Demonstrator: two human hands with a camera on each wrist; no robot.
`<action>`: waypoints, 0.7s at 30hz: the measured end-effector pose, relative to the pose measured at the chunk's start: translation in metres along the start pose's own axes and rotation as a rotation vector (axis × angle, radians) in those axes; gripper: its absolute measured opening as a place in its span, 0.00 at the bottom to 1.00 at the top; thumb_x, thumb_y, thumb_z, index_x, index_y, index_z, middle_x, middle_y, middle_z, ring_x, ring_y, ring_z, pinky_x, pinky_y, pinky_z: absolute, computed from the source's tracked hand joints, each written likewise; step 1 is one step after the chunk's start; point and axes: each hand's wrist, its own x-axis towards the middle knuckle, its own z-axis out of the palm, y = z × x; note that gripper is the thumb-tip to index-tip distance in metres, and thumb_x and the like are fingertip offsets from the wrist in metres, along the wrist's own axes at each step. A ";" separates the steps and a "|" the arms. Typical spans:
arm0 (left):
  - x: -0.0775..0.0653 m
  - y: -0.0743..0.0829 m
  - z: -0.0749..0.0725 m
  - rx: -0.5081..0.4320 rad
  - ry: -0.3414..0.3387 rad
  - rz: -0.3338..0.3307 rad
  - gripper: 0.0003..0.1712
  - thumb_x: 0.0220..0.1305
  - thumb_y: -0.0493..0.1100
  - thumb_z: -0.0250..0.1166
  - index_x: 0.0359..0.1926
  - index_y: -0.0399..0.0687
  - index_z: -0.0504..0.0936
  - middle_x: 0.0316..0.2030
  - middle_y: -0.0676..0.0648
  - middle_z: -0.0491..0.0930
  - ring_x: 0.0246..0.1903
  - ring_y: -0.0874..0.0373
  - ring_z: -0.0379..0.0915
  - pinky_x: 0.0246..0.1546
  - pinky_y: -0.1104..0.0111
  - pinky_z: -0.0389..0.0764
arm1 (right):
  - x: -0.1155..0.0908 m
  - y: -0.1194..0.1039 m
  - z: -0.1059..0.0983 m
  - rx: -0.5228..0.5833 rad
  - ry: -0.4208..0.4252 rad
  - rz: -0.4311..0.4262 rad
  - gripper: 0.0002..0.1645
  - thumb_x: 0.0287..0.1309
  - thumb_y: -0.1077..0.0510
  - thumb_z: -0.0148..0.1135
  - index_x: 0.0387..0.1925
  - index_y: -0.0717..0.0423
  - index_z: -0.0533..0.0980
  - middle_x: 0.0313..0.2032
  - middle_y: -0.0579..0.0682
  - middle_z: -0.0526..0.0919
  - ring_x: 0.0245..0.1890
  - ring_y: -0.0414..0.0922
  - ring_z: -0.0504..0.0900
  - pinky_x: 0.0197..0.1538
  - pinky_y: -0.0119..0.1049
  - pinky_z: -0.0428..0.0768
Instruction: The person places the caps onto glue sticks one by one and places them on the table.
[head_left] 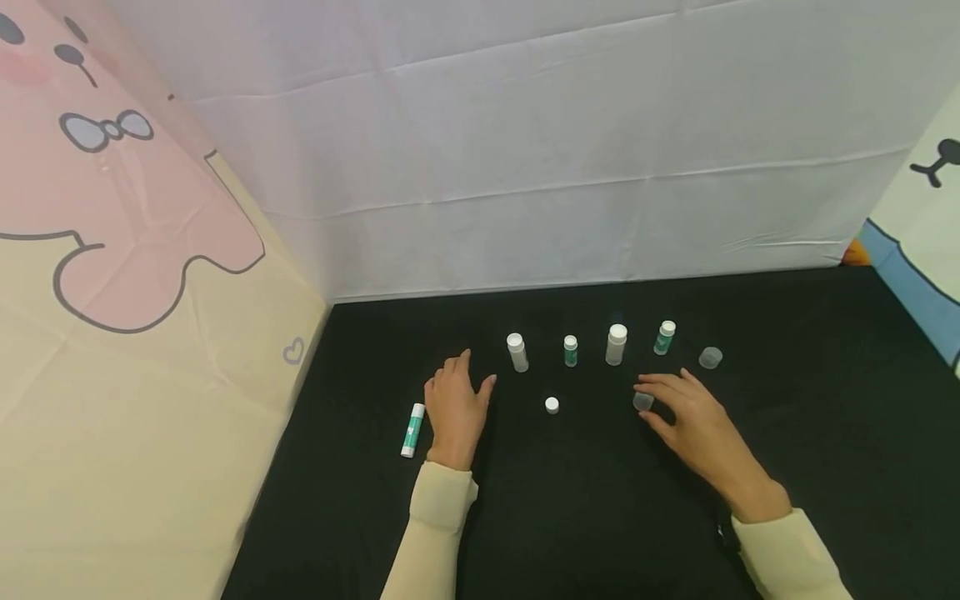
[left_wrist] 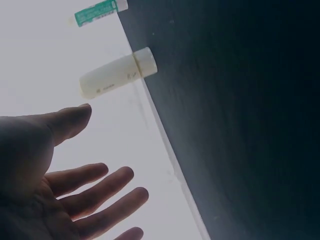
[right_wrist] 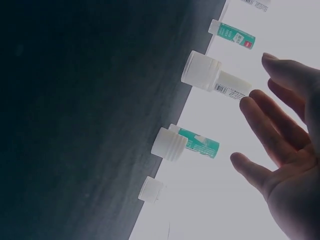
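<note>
at far left, a cream wall cloth [head_left: 150,425] carries a pink cartoon animal with a bow tie, and meets a pale, horizontally creased back cloth [head_left: 495,150]. below, a matte black cloth [head_left: 555,517] covers the tabletop. a green-and-white tube [head_left: 412,430] lies on it, just beside the left hand [head_left: 457,408]; that hand's fingers are spread, thumb apart, gripping nothing, with a cream sleeve [head_left: 427,533] cuffed at the wrist.

farther right, along the back of the black surface, stand a white bottle [head_left: 517,352], a small green-labelled vial [head_left: 571,352], a second white bottle [head_left: 617,345] and another green-labelled vial [head_left: 665,337]. a small white cap [head_left: 552,405] sits nearer the front, below the first vial.

a translucent cup [head_left: 643,401] is on the black cloth between the parted thumb and fingers of the right hand [head_left: 701,429], which is not closed around it; the right wrist view shows the fingers loosely extended. a second translucent cup [head_left: 710,357] stands beyond that hand. at far right, another printed cloth [head_left: 918,250] shows blue and white shapes.
</note>
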 end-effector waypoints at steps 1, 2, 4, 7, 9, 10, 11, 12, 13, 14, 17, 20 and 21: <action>0.001 0.001 0.002 -0.008 -0.006 -0.001 0.33 0.65 0.48 0.77 0.66 0.38 0.81 0.59 0.37 0.84 0.57 0.39 0.81 0.63 0.45 0.76 | 0.000 0.001 0.000 -0.002 -0.004 0.003 0.30 0.35 0.76 0.84 0.47 0.65 0.85 0.50 0.61 0.88 0.51 0.60 0.87 0.68 0.64 0.72; 0.002 0.003 0.003 -0.015 -0.012 -0.002 0.33 0.65 0.48 0.77 0.66 0.38 0.80 0.59 0.37 0.84 0.57 0.39 0.81 0.63 0.45 0.76 | -0.001 0.001 0.001 -0.004 -0.008 0.005 0.31 0.35 0.76 0.84 0.47 0.65 0.85 0.50 0.61 0.88 0.51 0.61 0.87 0.67 0.65 0.72; 0.003 0.005 0.007 -0.027 -0.021 -0.007 0.34 0.65 0.48 0.77 0.67 0.38 0.80 0.59 0.37 0.84 0.58 0.40 0.81 0.63 0.45 0.76 | -0.001 0.002 0.001 -0.007 -0.015 0.008 0.31 0.35 0.75 0.84 0.47 0.65 0.85 0.51 0.61 0.88 0.51 0.61 0.87 0.66 0.66 0.73; 0.006 0.007 0.012 -0.046 -0.034 -0.018 0.35 0.65 0.48 0.77 0.68 0.39 0.79 0.60 0.37 0.83 0.58 0.40 0.81 0.63 0.46 0.76 | -0.001 0.004 0.002 -0.012 -0.026 0.012 0.31 0.36 0.75 0.84 0.48 0.65 0.85 0.51 0.62 0.87 0.52 0.61 0.86 0.65 0.66 0.73; 0.008 0.008 0.016 -0.061 -0.039 -0.026 0.35 0.65 0.48 0.77 0.68 0.39 0.79 0.60 0.37 0.83 0.58 0.40 0.81 0.63 0.46 0.76 | -0.001 0.005 0.002 -0.016 -0.034 0.016 0.31 0.36 0.74 0.84 0.48 0.64 0.85 0.52 0.62 0.87 0.52 0.61 0.86 0.65 0.67 0.73; 0.008 0.009 0.018 -0.067 -0.045 -0.031 0.35 0.65 0.49 0.77 0.69 0.39 0.79 0.60 0.37 0.83 0.58 0.40 0.81 0.63 0.46 0.76 | -0.001 0.005 0.002 -0.018 -0.038 0.017 0.31 0.36 0.74 0.84 0.48 0.64 0.85 0.52 0.61 0.87 0.52 0.60 0.86 0.65 0.67 0.73; 0.009 0.009 0.020 -0.073 -0.049 -0.035 0.36 0.65 0.49 0.77 0.69 0.39 0.78 0.61 0.37 0.83 0.59 0.40 0.81 0.63 0.46 0.76 | 0.000 0.005 0.003 -0.019 -0.041 0.019 0.32 0.36 0.74 0.85 0.48 0.64 0.85 0.52 0.61 0.87 0.53 0.60 0.86 0.65 0.67 0.73; 0.010 0.010 0.022 -0.078 -0.052 -0.041 0.36 0.65 0.49 0.77 0.69 0.39 0.78 0.61 0.37 0.83 0.59 0.40 0.81 0.63 0.46 0.75 | 0.000 0.005 0.003 -0.021 -0.045 0.021 0.32 0.36 0.74 0.85 0.49 0.64 0.85 0.52 0.61 0.87 0.53 0.60 0.86 0.64 0.68 0.73; 0.010 0.010 0.024 -0.082 -0.055 -0.046 0.36 0.65 0.49 0.77 0.69 0.39 0.78 0.61 0.37 0.83 0.59 0.40 0.81 0.63 0.46 0.75 | 0.000 0.006 0.003 -0.023 -0.048 0.022 0.32 0.36 0.74 0.85 0.49 0.64 0.85 0.52 0.61 0.87 0.53 0.60 0.86 0.64 0.68 0.73; 0.011 0.011 0.026 -0.086 -0.058 -0.049 0.36 0.65 0.49 0.77 0.69 0.39 0.78 0.61 0.37 0.83 0.59 0.40 0.81 0.64 0.46 0.75 | 0.001 0.006 0.003 -0.027 -0.054 0.023 0.32 0.36 0.74 0.85 0.49 0.64 0.85 0.52 0.61 0.87 0.53 0.60 0.86 0.63 0.69 0.73; 0.012 0.013 0.031 -0.100 -0.066 -0.056 0.35 0.65 0.48 0.77 0.69 0.39 0.79 0.60 0.37 0.83 0.59 0.40 0.81 0.63 0.45 0.75 | 0.001 0.006 0.004 -0.042 -0.075 0.026 0.32 0.36 0.73 0.86 0.49 0.64 0.85 0.52 0.61 0.87 0.53 0.60 0.86 0.63 0.69 0.73; 0.013 0.015 0.035 -0.112 -0.072 -0.055 0.35 0.65 0.48 0.78 0.68 0.39 0.79 0.59 0.37 0.84 0.58 0.40 0.82 0.63 0.45 0.76 | 0.001 0.006 0.005 -0.057 -0.111 0.032 0.31 0.38 0.72 0.86 0.49 0.64 0.85 0.52 0.61 0.87 0.53 0.61 0.86 0.63 0.70 0.72; 0.014 0.016 0.036 -0.112 -0.073 -0.053 0.35 0.65 0.48 0.78 0.68 0.39 0.79 0.59 0.38 0.84 0.58 0.40 0.82 0.63 0.45 0.76 | 0.002 0.005 0.004 -0.059 -0.125 0.035 0.31 0.39 0.71 0.85 0.50 0.65 0.85 0.52 0.61 0.87 0.53 0.61 0.86 0.64 0.70 0.72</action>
